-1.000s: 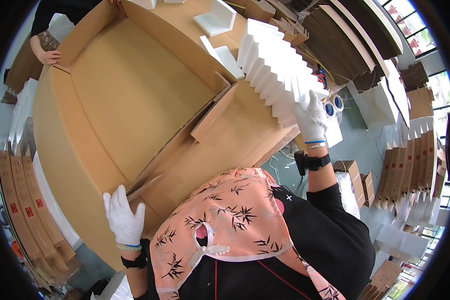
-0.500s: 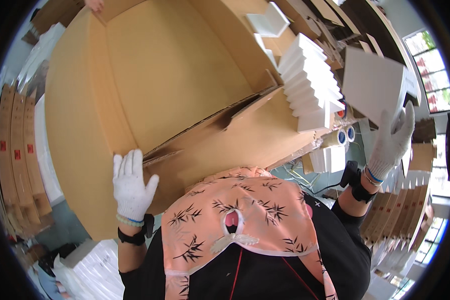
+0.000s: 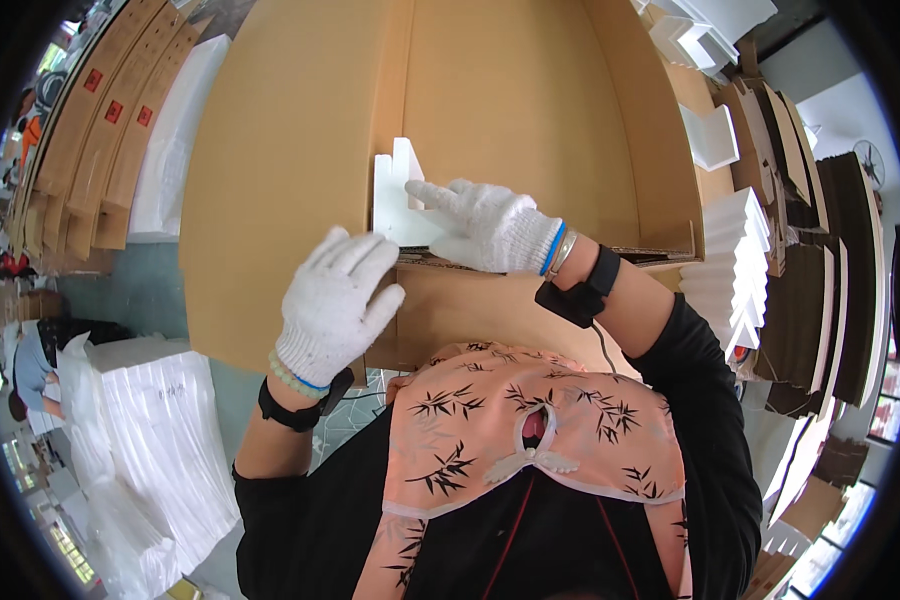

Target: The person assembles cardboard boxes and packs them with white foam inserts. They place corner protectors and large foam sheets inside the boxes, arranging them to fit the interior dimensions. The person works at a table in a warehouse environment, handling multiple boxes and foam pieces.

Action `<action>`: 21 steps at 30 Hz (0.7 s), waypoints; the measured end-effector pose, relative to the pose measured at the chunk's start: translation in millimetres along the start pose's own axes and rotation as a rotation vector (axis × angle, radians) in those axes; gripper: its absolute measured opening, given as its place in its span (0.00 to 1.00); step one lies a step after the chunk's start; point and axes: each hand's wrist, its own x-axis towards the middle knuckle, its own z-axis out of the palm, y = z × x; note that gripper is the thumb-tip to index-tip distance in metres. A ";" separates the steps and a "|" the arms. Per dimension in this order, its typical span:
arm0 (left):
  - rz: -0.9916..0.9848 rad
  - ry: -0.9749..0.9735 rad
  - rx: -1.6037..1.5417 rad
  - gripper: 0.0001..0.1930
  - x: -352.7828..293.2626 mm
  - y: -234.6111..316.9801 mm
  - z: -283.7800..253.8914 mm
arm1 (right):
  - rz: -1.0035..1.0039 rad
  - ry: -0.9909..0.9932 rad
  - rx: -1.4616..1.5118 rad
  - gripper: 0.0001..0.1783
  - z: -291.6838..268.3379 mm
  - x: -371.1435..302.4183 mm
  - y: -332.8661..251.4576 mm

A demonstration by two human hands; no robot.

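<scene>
A large brown cardboard box (image 3: 510, 110) stands open in front of me, its flaps folded outward. In its near left corner sits a white foam corner piece (image 3: 394, 205) with upright walls. My right hand (image 3: 485, 225), in a white knitted glove, grips this piece from the inner side, index finger stretched along it; the thumb is partly hidden. My left hand (image 3: 338, 300), gloved too, lies with fingers extended and thumb apart at the outside of that same corner, over the flaps. Nothing is in it.
A stack of white zigzag foam pieces (image 3: 735, 265) stands right of the box, with another foam corner piece (image 3: 708, 137) beyond it. Stacked cardboard (image 3: 805, 290) fills the far right. Wrapped white foam sheets (image 3: 160, 430) stand at left, below flat brown cartons (image 3: 105, 120).
My right hand has swung from far right into the box's near left corner, where the foam piece now sits. My left hand stays by that corner. The view has turned left.
</scene>
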 end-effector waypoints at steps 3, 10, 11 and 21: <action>0.080 0.025 0.120 0.20 15.7 -6.3 -5.8 | 0.072 -0.048 -0.017 0.36 8.6 23.6 5.2; 0.010 -0.081 0.145 0.25 11.2 -15.3 24.0 | 0.371 0.164 -0.125 0.34 2.2 38.7 40.4; 0.014 -0.078 0.138 0.25 11.9 -15.4 23.3 | 0.411 0.233 -0.083 0.32 -2.5 34.1 49.4; 0.030 -0.040 0.111 0.24 8.7 -13.5 28.7 | 0.046 0.715 -0.385 0.12 -43.5 -176.1 136.0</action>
